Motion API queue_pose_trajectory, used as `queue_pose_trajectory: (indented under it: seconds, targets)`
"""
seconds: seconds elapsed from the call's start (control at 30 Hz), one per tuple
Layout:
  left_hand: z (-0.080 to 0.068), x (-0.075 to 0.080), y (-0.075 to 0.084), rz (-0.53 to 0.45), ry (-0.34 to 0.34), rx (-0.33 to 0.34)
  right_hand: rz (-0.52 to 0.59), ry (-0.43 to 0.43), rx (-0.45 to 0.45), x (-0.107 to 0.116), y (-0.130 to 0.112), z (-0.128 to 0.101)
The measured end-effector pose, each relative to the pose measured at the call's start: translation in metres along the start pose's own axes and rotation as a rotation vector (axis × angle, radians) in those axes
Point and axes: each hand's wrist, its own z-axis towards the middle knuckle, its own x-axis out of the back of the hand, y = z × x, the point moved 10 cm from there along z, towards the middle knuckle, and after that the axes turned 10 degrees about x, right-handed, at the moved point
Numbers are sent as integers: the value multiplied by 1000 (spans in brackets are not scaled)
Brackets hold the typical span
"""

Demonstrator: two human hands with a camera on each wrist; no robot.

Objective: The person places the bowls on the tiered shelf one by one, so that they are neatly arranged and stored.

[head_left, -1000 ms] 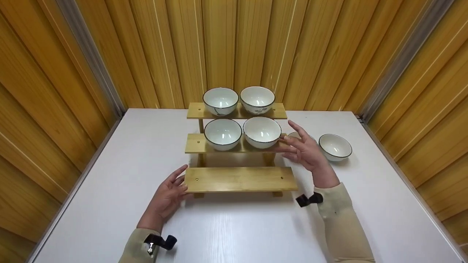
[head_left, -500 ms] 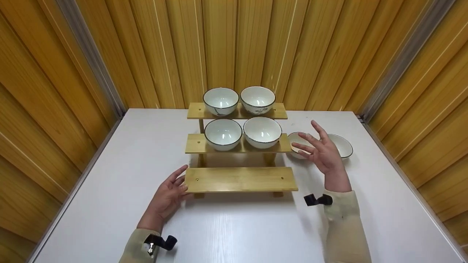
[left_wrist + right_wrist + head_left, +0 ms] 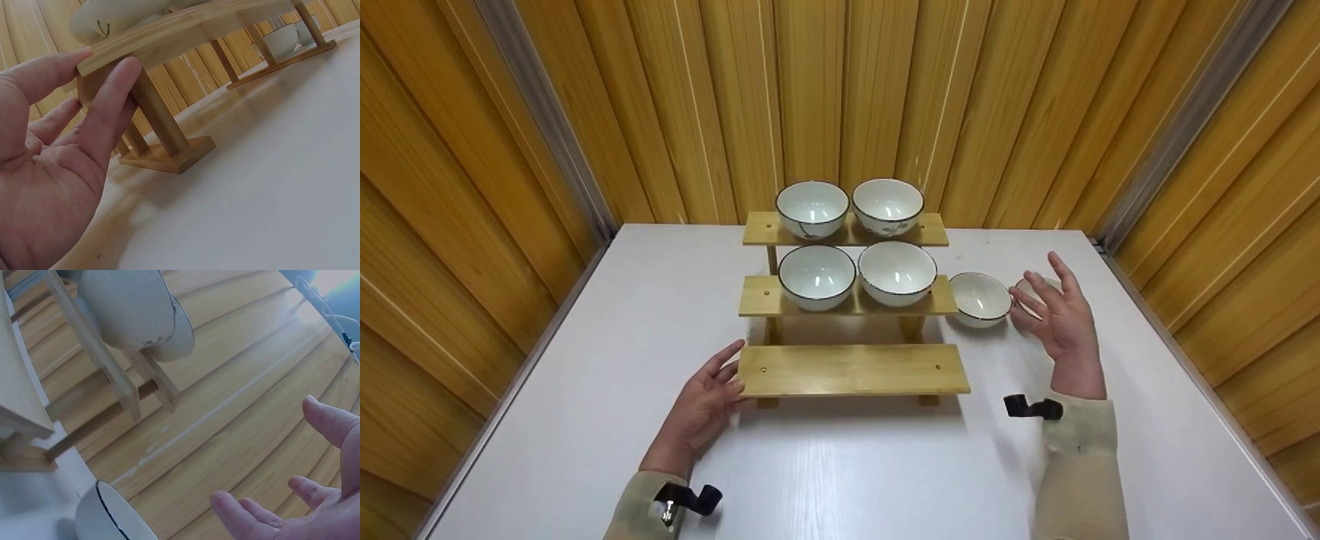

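A three-tier wooden stand stands on the white table. Two white bowls with dark rims, a left one and a right one, sit on its top tier. On the middle tier are two more, a left bowl and a right bowl. My left hand holds the left end of the bottom tier between thumb and fingers. My right hand, fingers spread and holding nothing, is over the outer bowl on the table, partly covering it. Beside that is another bowl.
Wood-patterned panels enclose the white table at the back and sides. The two loose bowls are close to the stand's right side. A cable shows at the upper right in the right wrist view.
My right hand has left the right bowl on the middle tier and moved rightward, past the nearer loose bowl to the outer one. The left hand and the stand have stayed put.
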Motion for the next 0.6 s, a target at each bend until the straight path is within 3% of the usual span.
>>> queue_pose_trajectory:
  seconds: [0.2,0.43,0.6]
  targets:
    - [1,1,0,-4,0,2,-30,126,2,31,-1,1]
    - [1,1,0,-8,-4,3,-64,394,40,75,2,1]
    - [1,1,-1,-10,1,9,-136,471,-4,95,17,2]
